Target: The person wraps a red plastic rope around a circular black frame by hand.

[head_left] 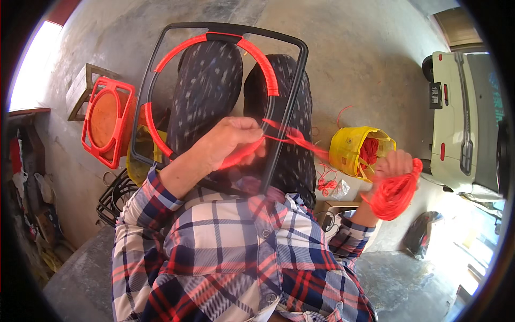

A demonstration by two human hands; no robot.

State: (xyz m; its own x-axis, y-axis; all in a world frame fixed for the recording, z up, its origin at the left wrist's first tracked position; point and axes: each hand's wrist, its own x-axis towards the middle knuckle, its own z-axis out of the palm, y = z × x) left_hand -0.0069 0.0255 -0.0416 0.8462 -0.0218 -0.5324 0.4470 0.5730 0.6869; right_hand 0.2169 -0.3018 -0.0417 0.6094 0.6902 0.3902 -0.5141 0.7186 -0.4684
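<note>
A black metal frame [304, 59], roughly rectangular with a round ring inside, lies across my lap. Red cord [266, 68] is wound tightly around several stretches of the ring, with bare black gaps between. At the ring's near right part, my left hand [233, 140] is closed, thumb and fingers pinching the cord against the wrapped section. Out to the right, my right hand [394, 165] grips a thick looped hank of red cord [396, 194]. Between the two hands strands of cord stretch across the frame's right bar, partly smeared by motion.
A yellow bag [346, 152] holding red cord stands on the floor at right, with loose cord [326, 183] beside it. A red-wrapped frame [126, 115] leans at left near a wooden stool [80, 91]. Black frames [110, 198] are stacked below. A pale vehicle [450, 121] is parked far right.
</note>
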